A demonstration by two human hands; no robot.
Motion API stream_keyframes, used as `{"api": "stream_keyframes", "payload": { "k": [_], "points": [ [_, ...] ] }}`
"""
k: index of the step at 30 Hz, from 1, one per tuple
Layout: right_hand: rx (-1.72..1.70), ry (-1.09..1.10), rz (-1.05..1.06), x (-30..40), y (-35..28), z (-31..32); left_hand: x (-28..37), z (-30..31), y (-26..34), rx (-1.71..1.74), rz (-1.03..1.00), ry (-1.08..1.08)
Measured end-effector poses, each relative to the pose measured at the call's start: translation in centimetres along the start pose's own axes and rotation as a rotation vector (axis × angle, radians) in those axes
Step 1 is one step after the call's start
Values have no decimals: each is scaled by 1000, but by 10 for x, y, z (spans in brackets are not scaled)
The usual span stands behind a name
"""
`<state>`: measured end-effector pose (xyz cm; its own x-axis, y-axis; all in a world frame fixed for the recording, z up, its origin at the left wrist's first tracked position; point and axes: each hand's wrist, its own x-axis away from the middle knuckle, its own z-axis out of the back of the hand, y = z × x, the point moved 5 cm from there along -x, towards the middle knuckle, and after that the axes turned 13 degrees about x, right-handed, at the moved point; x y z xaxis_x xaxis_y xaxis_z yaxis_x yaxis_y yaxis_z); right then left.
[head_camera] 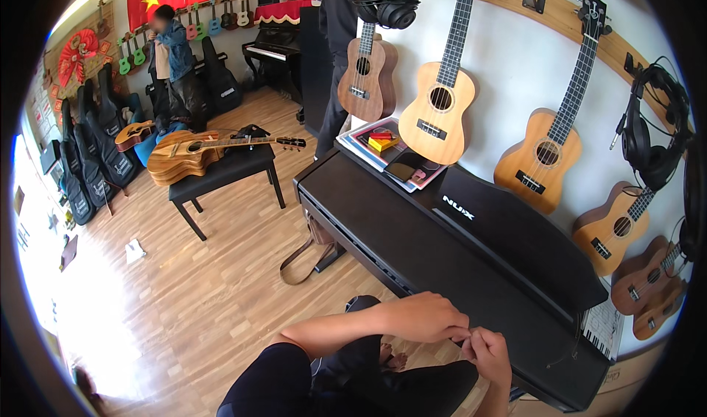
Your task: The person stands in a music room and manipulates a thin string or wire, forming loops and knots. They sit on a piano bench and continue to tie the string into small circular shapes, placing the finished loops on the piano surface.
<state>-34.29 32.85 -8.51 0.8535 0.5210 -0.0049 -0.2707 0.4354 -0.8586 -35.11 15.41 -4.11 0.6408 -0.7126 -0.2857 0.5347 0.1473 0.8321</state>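
Observation:
My left hand (pixel 428 318) and my right hand (pixel 487 353) meet at the fingertips over the near edge of a closed black digital piano (pixel 386 218). Their fingers are pinched together, and whatever may lie between them is too small or hidden to tell. A thin string or wire (pixel 574 339) lies on the piano lid to the right of my right hand. On the piano's top, at its far left end, a stack of books (pixel 353 140) bears a yellow and red box (pixel 382 142) and a dark phone (pixel 402 165).
Ukuleles (pixel 442 113) and headphones (pixel 652 135) hang on the wall behind the piano. An acoustic guitar (pixel 185 154) lies on a black bench (pixel 221 176). A brown bag (pixel 319 230) stands under the piano. Two people (pixel 179 58) (pixel 337 41) stand farther back.

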Motion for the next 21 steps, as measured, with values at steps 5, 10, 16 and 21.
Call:
{"api": "stream_keyframes", "payload": {
  "k": [5,10,16,21],
  "points": [
    [-506,-360,119,11,2,-14,-6,9,-1,421,-235,-18],
    [-1062,-166,428,9,0,-27,-19,-21,-40,707,-210,108],
    [-818,713,353,3,-10,0,-15,-44,-37,463,-155,253],
    [-84,857,272,4,-16,0,-8,-59,-38,218,-64,233]
  ]
}}
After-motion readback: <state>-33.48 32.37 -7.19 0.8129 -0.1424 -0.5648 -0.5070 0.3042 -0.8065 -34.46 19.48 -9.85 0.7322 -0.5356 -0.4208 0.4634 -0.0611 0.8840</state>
